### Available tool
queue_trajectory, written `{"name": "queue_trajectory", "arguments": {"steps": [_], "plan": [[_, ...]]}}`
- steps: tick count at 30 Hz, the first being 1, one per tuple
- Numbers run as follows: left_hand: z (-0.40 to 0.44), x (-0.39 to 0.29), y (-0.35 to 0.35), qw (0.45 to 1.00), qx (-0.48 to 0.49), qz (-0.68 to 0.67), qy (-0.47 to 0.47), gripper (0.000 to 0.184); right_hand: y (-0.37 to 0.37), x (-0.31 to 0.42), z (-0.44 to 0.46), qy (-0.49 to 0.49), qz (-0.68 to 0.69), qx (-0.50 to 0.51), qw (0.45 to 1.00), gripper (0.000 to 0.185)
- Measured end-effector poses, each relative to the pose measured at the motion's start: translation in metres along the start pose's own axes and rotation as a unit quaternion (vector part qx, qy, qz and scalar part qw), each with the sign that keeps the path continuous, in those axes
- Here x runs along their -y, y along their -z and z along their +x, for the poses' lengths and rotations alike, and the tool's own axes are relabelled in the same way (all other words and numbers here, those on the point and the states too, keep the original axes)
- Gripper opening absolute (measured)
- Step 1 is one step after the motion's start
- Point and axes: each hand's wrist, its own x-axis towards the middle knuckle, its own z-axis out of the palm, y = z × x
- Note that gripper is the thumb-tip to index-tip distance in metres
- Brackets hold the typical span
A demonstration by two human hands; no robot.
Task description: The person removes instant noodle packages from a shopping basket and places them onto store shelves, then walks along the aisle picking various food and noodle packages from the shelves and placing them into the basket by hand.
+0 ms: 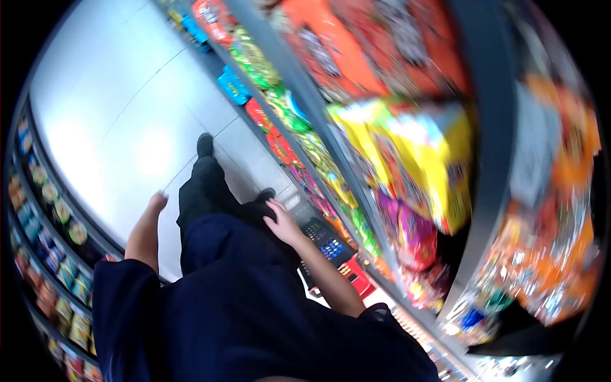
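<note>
My left hand hangs beside my body, over the pale floor. It is small and blurred, and its fingers are mostly hidden; no object shows in it. By my dark trousers is my right hand, with its fingers stretched out and its thumb apart. Nothing is in it. The nearest thing to it is a dark device with a keypad, whose keys look blue. A red and black item lies just below that device in the view, too blurred to name.
Shelves on the right carry yellow bags, orange bags, a purple bag and green packets. On the left, a curved shelf holds rows of small containers. Between them runs a pale tiled floor.
</note>
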Motion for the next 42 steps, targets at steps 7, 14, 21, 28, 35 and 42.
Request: {"name": "queue_trajectory", "arguments": {"steps": [7, 14, 21, 28, 35, 42], "plan": [[-0.074, -0.089, 0.097, 0.982, -0.170, -0.080, 0.026, 0.034, 0.098, -0.151, -0.204, -0.040, -0.117, -0.410, 0.904, 0.019], [-0.122, -0.412, 0.140, 0.929, -0.198, -0.174, -0.261, 0.038, 0.085, -0.279, -0.328, -0.345, -0.221, -0.573, 0.710, 0.049], [-0.252, -0.578, 0.036, 0.868, 0.015, -0.032, -0.496, 0.035, 0.069, -0.331, -0.335, -0.477, 0.151, -0.473, 0.725, 0.068], [-0.270, -0.547, -0.013, 0.881, 0.211, 0.071, -0.417, 0.035, 0.040, -0.278, -0.291, -0.387, 0.206, -0.538, 0.720, 0.049], [-0.384, -0.626, -0.042, 0.754, 0.193, 0.206, -0.593, 0.023, 0.023, -0.225, -0.255, -0.225, 0.522, -0.530, 0.629, 0.037], [-0.411, -0.673, -0.111, 0.541, 0.215, 0.344, -0.737, 0.008, -0.091, -0.262, -0.194, -0.147, 0.513, -0.585, 0.610, 0.030]]}}
